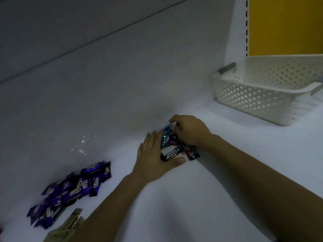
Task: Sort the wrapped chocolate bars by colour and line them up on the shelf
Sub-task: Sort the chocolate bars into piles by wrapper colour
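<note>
A small bunch of wrapped chocolate bars (172, 151) in blue, white and dark red lies on the white shelf (227, 172) near the back panel. My left hand (153, 161) rests flat against the bunch's left side, fingers straight, thumb along its front. My right hand (189, 131) curls over the bunch from the right and pinches the upper blue bar. A pile of purple wrapped bars (70, 191) lies at the lower left. Beige or gold bars (66, 227) show at the bottom edge, partly hidden by my left forearm.
A white perforated plastic basket (253, 95) stands on the shelf at the right, in front of a slotted upright (246, 27) and a yellow panel (286, 25). The grey back panel (104, 84) rises behind the bars.
</note>
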{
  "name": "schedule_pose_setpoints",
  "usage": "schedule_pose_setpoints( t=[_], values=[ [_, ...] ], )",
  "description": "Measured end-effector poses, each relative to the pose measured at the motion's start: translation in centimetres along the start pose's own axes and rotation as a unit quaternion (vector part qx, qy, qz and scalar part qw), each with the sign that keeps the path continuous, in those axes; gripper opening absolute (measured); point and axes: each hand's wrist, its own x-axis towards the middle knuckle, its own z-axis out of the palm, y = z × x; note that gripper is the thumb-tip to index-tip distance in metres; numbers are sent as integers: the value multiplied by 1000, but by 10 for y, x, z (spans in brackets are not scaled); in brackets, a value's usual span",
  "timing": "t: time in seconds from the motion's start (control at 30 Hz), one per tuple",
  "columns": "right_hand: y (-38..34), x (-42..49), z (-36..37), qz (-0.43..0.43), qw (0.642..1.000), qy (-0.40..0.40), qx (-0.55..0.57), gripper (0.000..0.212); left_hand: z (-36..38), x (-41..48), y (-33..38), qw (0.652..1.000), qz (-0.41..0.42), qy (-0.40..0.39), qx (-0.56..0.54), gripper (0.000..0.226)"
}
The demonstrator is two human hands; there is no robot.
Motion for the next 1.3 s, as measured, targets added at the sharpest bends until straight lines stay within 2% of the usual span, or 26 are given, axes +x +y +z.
schedule_pose_setpoints(
  t=[0.07,0.13,0.23,0.3,0.37,0.53,0.6,0.7,0.8,0.9,0.97,1.07,1.2,1.3],
  values=[
    [1,1,0,7,1000,11,0,34,-1,15,3,1000,8,4,-18,124],
    [6,1,1,21,998,11,-53,37,0,24,6,999,19,4,-49,124],
    [7,-1,5,8,995,-54,-89,37,5,36,4,998,28,-7,-62,122],
    [3,-2,3,2,997,-72,-40,33,8,43,1,997,23,-4,-74,115],
    [1,-1,-1,17,998,-58,36,29,11,46,2,996,30,8,-89,114],
    [-3,-2,-8,60,989,-32,129,23,8,34,22,995,38,-11,-93,137],
    [0,1,-11,100,979,9,179,20,10,35,28,996,42,-18,-83,137],
    [7,3,-17,158,950,91,255,21,19,40,38,999,27,-41,-11,135],
    [9,0,-19,180,943,113,255,27,26,45,43,999,10,-28,27,116],
    [10,-1,-20,191,934,127,275,30,28,46,48,998,18,53,43,72],
    [11,1,-21,206,927,145,278,31,28,45,53,995,16,86,49,53],
    [7,-2,-19,202,926,164,274,30,27,42,55,993,29,106,34,49],
    [-4,-5,-13,179,933,124,287,29,26,44,50,995,38,93,30,61],
    [-4,0,-16,228,889,123,377,30,26,45,53,991,64,112,47,53]
  ],
)
